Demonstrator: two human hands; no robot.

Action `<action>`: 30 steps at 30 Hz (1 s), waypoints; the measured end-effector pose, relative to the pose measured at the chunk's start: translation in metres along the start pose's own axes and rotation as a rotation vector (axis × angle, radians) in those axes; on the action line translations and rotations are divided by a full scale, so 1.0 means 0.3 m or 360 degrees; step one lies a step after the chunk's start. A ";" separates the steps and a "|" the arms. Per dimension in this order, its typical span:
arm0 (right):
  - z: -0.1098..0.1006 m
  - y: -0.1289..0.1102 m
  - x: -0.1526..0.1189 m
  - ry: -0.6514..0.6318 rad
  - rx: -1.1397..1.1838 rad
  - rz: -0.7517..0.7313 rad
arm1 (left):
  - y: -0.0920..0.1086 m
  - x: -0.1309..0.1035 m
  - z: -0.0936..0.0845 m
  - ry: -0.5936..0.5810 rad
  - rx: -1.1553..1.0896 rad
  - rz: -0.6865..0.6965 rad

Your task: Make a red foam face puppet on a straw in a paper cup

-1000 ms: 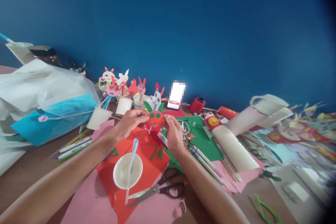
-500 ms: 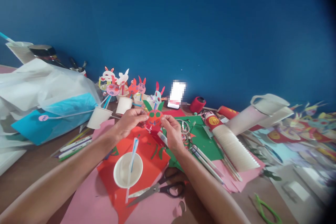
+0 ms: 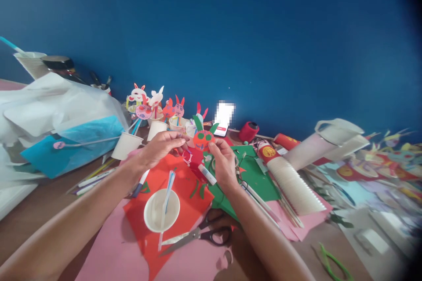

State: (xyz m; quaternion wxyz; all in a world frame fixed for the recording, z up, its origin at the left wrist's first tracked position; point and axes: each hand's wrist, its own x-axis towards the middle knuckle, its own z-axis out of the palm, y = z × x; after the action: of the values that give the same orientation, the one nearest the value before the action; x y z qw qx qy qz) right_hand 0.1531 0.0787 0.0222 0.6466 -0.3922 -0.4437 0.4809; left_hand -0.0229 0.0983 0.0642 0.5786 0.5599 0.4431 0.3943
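Observation:
An orange paper face (image 3: 202, 142) with green eyes and two green ears is pinched at its right edge by my right hand (image 3: 225, 162). My left hand (image 3: 165, 147) is off to the left of the face, thumb and fingers pressed together; whatever they may hold is too small to make out. Below both hands lies an orange sheet (image 3: 154, 246) bearing green scraps. A white paper cup (image 3: 153, 217) with a straw (image 3: 167, 191) in it stands there, and black-handled scissors (image 3: 198, 233) rest beside it. A glue stick (image 3: 207, 174) lies just below the face.
Several paper animal faces on straws, such as a pink one (image 3: 180, 109), stand in cups at the back. A lit phone (image 3: 221, 128) leans near the blue wall. On the right are stacked cups (image 3: 298, 186) and a pitcher (image 3: 311, 147); plastic bags (image 3: 62, 105) fill the left.
The paper face has moved right and tilted with my right hand. My left hand has let go of its left side and drawn away a little.

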 end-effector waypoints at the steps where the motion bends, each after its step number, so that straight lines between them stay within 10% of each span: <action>1: -0.002 -0.005 0.001 0.0005 0.0001 -0.0026 | 0.010 -0.004 -0.004 0.0006 0.0040 0.0015; 21: -0.001 -0.077 -0.011 0.0051 -0.0116 -0.0106 | -0.033 -0.146 -0.102 -0.0808 0.0439 0.0005; 30: -0.007 -0.093 -0.002 0.0091 -0.0061 -0.0104 | -0.074 -0.110 -0.012 -0.0111 0.0104 0.0001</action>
State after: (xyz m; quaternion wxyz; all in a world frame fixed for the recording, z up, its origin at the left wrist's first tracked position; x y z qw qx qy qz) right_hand 0.1626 0.0715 0.0475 0.6666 -0.4034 -0.4469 0.4395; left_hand -0.0368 0.0666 0.0445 0.5749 0.5919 0.4353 0.3600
